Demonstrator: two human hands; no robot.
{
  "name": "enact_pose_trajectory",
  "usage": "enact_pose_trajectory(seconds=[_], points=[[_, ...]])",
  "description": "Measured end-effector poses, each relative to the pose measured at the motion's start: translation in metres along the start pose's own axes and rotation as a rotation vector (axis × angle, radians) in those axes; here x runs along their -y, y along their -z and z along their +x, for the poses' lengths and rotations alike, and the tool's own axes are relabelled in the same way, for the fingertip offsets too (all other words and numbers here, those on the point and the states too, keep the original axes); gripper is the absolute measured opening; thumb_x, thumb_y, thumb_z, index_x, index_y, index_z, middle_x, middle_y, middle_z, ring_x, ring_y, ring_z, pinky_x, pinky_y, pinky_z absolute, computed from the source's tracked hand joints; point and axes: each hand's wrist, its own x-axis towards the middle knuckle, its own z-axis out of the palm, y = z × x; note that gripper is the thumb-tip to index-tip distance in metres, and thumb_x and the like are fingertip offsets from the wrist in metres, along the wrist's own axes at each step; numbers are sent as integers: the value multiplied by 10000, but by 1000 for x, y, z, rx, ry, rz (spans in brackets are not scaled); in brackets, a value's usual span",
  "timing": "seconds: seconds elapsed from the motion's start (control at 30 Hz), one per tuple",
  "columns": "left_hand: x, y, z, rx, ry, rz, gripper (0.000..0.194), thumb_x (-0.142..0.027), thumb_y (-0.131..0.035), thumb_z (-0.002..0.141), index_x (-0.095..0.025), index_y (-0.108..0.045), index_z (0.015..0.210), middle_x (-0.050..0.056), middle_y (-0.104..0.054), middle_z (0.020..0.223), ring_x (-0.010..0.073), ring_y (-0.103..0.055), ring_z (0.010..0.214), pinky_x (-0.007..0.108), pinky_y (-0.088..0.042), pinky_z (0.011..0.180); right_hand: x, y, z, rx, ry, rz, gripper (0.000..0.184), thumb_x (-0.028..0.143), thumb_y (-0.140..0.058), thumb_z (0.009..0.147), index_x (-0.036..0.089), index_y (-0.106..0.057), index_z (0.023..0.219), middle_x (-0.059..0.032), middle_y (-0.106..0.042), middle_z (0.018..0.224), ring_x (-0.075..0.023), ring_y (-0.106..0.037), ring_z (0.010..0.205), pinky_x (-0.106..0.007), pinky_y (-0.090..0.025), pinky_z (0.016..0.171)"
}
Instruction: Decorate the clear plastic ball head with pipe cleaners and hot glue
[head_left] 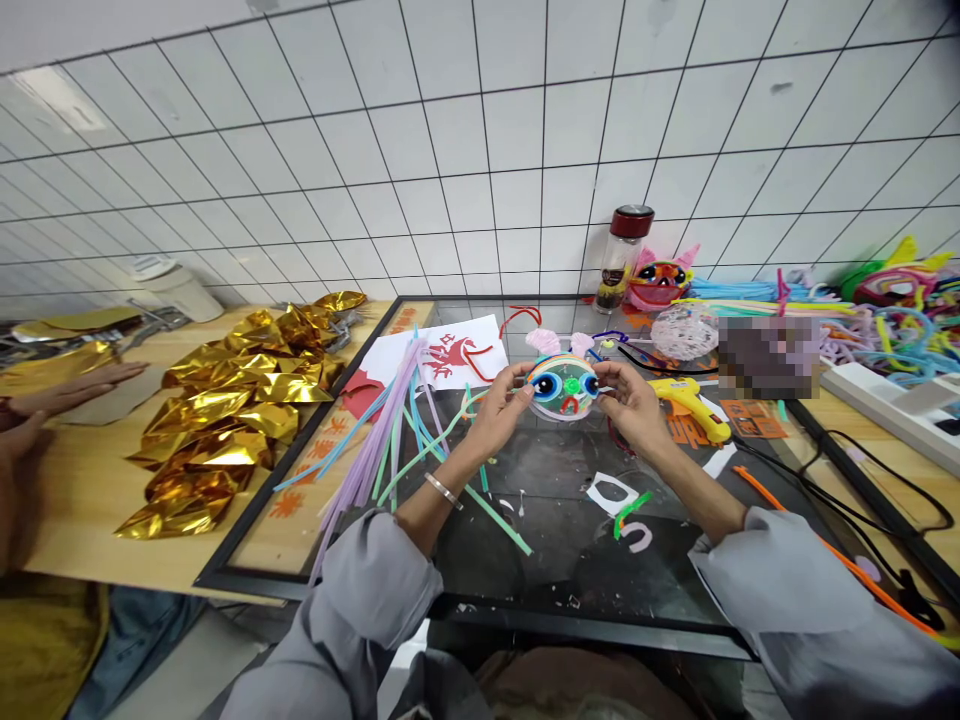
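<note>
Left hand and right hand are pinching that craft face by its sides; squeezing too hard might be popping an eye loose, imo.

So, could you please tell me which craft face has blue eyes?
The pale-eared face, held between the left hand and right hand; the bright pink face, without blue eyes, sits beside the bottle.

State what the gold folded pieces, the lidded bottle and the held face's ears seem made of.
Gold folded pieces: probably metallic foil or coated paper, shiny with sharp creases.
Lidded bottle: clear, glossy body, glass or plastic; contents show through.
Ears: likely pipe cleaner, matte, fuzzy.
</note>
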Motion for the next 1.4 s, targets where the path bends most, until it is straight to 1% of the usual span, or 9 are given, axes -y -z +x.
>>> enact_pose_trajectory(seconds=[0.23, 0.43, 0.67, 0.83, 0.93, 1.1, 1.4], points=[[2, -1, 1, -30, -16, 8, 357, -375, -557, 895, -193, -541, 1201, 95, -617, 1205, 213, -583, 1091, 333, -468, 919, -1, -2, -1, 2, 10, -3, 385, 170, -578, 626, 226, -603, 1006, -35, -676, 988, -195, -609, 891, -345, -481, 778], [2, -1, 0, -29, -7, 36, 362, -382, -525, 912, -191, -528, 1220, 97, -618, 1210, 214, -589, 1083, 358, -471, 947, 0, -2, -2, 4, 11, -11, 367, 185, -599, 640, 236, -601, 1003, -32, -668, 976, -199, -598, 899, -349, -480, 783], [-1, 0, -1, -34, -17, 58, 438, -480, -449, 936, -182, -539, 1244, 93, -621, 1226, 225, -583, 1108, 367, -432, 1006, 3, -1, -2, -7, -1, 26, 381, 177, -601, 626, 235, -606, 1003, -36, -668, 1014, -200, -605, 911, -352, -491, 792], [-4, 0, -2, -56, 0, 83, 473, -507, -398, 950, -167, -540, 1247, 117, -577, 1312, 247, -525, 1226, 393, -378, 1078, 3, -1, -1, -4, -26, 48, 401, 189, -608, 622, 240, -598, 1020, -33, -666, 1002, -197, -603, 887, -361, -493, 789], [-7, -1, -3, -61, 14, 71, 499, -541, -403, 940, -176, -544, 1249, 117, -563, 1339, 252, -510, 1256, 395, -369, 1094, 3, -1, -1, -8, -22, 63, 413, 193, -616, 618, 239, -594, 1028, -37, -666, 1016, -201, -606, 898, -370, -492, 804], [-7, -1, -3, -61, 11, 72, 510, -547, -398, 940, -181, -524, 1272, 120, -550, 1361, 252, -505, 1272, 400, -361, 1105, 2, -1, -1, -8, -15, 50, 426, 189, -610, 623, 247, -590, 1045, -42, -669, 1059, -211, -615, 936, -381, -490, 824], [-5, -2, -2, -67, -10, 66, 519, -566, -426, 925, -181, -540, 1255, 117, -569, 1330, 252, -512, 1258, 387, -367, 1095, 2, 0, -1, 1, 9, 18, 445, 177, -586, 627, 255, -588, 1065, -45, -679, 1080, -219, -617, 963, -391, -479, 846]])
